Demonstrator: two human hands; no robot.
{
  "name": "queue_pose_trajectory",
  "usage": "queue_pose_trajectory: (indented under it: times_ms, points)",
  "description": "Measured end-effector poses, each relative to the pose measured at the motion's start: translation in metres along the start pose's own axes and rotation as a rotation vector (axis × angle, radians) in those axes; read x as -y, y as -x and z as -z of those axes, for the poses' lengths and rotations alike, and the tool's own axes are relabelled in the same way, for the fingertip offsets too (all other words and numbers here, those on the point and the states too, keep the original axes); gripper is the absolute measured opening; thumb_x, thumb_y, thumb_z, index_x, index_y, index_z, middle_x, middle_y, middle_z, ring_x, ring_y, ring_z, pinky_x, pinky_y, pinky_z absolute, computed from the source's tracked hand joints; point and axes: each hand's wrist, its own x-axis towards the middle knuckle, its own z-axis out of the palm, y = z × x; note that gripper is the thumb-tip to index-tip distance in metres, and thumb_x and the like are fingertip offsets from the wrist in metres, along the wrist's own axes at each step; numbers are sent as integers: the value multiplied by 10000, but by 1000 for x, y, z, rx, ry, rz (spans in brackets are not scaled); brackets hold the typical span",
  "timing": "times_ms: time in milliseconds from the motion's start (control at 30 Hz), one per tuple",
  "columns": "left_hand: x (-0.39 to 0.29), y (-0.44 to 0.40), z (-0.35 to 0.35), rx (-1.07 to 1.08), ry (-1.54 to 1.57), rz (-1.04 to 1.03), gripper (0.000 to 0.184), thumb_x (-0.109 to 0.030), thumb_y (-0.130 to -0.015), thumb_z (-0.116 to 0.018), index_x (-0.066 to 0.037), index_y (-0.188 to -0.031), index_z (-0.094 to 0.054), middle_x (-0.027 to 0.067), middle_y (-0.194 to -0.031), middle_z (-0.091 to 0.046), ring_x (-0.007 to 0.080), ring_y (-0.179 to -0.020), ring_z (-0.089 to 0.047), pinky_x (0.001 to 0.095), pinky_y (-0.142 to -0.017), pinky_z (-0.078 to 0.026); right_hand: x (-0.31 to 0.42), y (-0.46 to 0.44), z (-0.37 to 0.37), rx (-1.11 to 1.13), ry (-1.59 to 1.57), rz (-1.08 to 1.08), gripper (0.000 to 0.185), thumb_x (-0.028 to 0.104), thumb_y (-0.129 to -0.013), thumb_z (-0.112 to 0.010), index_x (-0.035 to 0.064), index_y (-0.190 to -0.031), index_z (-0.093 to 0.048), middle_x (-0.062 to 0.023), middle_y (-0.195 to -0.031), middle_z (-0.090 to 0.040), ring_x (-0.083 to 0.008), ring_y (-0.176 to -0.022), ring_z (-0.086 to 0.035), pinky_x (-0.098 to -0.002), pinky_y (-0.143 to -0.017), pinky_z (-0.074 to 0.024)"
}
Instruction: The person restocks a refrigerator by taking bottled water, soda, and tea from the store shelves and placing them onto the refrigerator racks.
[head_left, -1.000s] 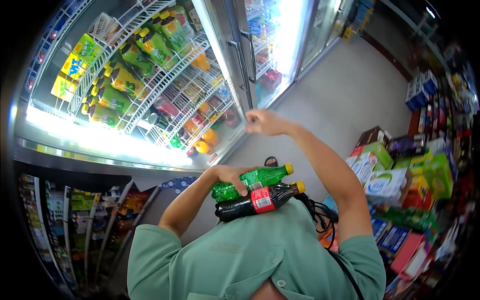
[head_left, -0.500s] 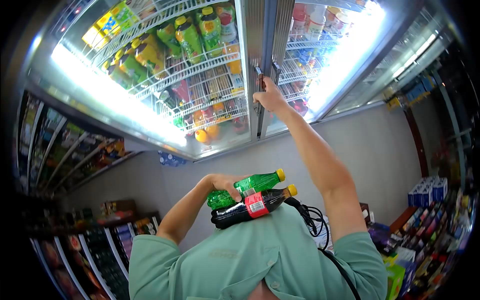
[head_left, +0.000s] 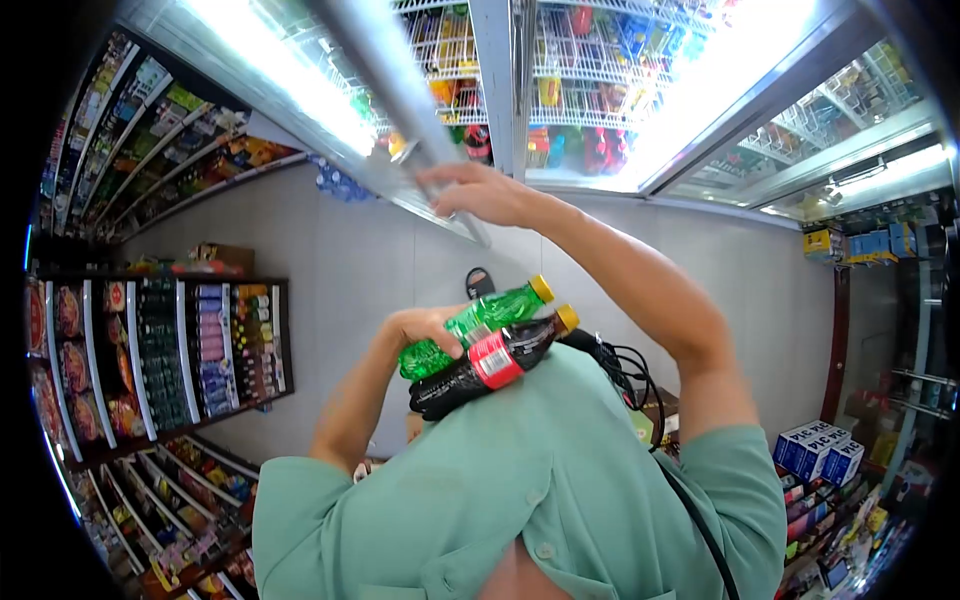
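1. The fridge door (head_left: 385, 75) stands swung open.
2. The right hand (head_left: 485, 197), thumb and fingers parted, is at the fridge door's edge; whether it touches, I cannot tell.
3. Below the fridge door, the left hand (head_left: 428, 326) grips the green bottle (head_left: 497, 310), which lies beside the dark bottle (head_left: 494, 361) against the shirt (head_left: 520, 440).
4. A sandal (head_left: 479, 281) shows on the floor (head_left: 330, 250), near the fridge door's lower corner.

Green bottle (head_left: 497, 311) and dark bottle (head_left: 492, 363) are glossy plastic

Yellow-capped green bottle (head_left: 500, 310) and red-labelled dark bottle (head_left: 495, 361), slanted side by side, near open glass door (head_left: 388, 82)
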Motion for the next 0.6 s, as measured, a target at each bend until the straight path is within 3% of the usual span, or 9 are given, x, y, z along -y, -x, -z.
queue_pose_trajectory:
  times_ms: [67, 167, 233, 300, 367, 400, 433, 533, 600]
  points:
    - [16, 5, -7, -37, 30, -44, 1005, -162, -594, -783, -43, -1430, -238, 124, -1296, -477, 221, -1161, -477, 340, -1007, -373, 26, 55, -4, 146, -161, 145, 613, 394, -815, -588, 23, -1288, -465, -139, -1196, -556, -228, -1123, -522, -337, -951, -406]
    - [19, 15, -24, -109, 132, -114, 1013, -180, -591, -786, -47, -1432, -237, 135, -1307, -472, 226, -1180, -472, 352, -1020, -367, 5, 100, 11, -281, 97, 99, 474, 410, -855, -579, 47, -1154, -518, -80, -1000, -598, -172, -965, -572, -338, -864, -462]
    - [12, 22, -33, -175, 147, -129, 1033, -214, -566, -798, -41, -1425, -252, 138, -1314, -470, 233, -1186, -472, 355, -1029, -360, -18, 133, 41, -148, 61, -153, 442, 431, -862, -581, 63, -1098, -516, -64, -1010, -575, -168, -912, -583, -321, -817, -483]
    - [16, 28, -29, -207, 131, -126, 1037, -216, -558, -799, -37, -1423, -255, 139, -1309, -475, 235, -1182, -475, 354, -1029, -361, -39, 165, 29, 147, -297, -429, 468, 437, -872, -573, 56, -1136, -504, -67, -1043, -570, -159, -908, -591, -302, -812, -480]
    - [13, 36, -24, -248, 133, -90, 1019, -205, -555, -789, -32, -1416, -272, 134, -1293, -489, 235, -1175, -479, 350, -1023, -369, -40, 179, -1, 375, -425, -338, 633, 447, -876, -564, 26, -1318, -396, -130, -1238, -503, -198, -1042, -568, -365, -894, -461]
    - [10, 38, -19, -254, 122, -89, 1019, -205, -555, -789, -32, -1416, -272, 134, -1293, -489, 235, -1175, -479, 350, -1023, -369, -42, 174, -13, 523, -419, -279, 701, 449, -882, -549, 24, -1387, -314, -156, -1328, -434, -234, -1172, -491, -403, -993, -390]
    - [7, 40, -12, -255, 132, -84, 1006, -198, -562, -784, -36, -1415, -276, 130, -1293, -490, 234, -1170, -483, 349, -1019, -373, -43, 170, -32, 407, -402, -73, 706, 503, -875, -548, -2, -1336, -369, -144, -1240, -476, -234, -1127, -475, -371, -997, -371]
    - [-12, 52, 4, -271, 99, -72, 970, -177, -586, -777, -49, -1414, -288, 124, -1292, -493, 231, -1157, -494, 350, -1007, -387, -49, 128, -50, 377, -394, -390, 801, 546, -841, -582, -59, -1324, -376, -180, -1248, -479, -251, -1187, -438, -366, -1028, -327]
    - [-25, 63, 24, -310, 128, 8, 936, -153, -616, -768, -52, -1413, -289, 126, -1284, -498, 234, -1145, -504, 351, -997, -400, -29, 107, -63, 236, -608, -332, 817, 536, -820, -623, -65, -1320, -384, -175, -1244, -492, -246, -1181, -449, -364, -1019, -340]
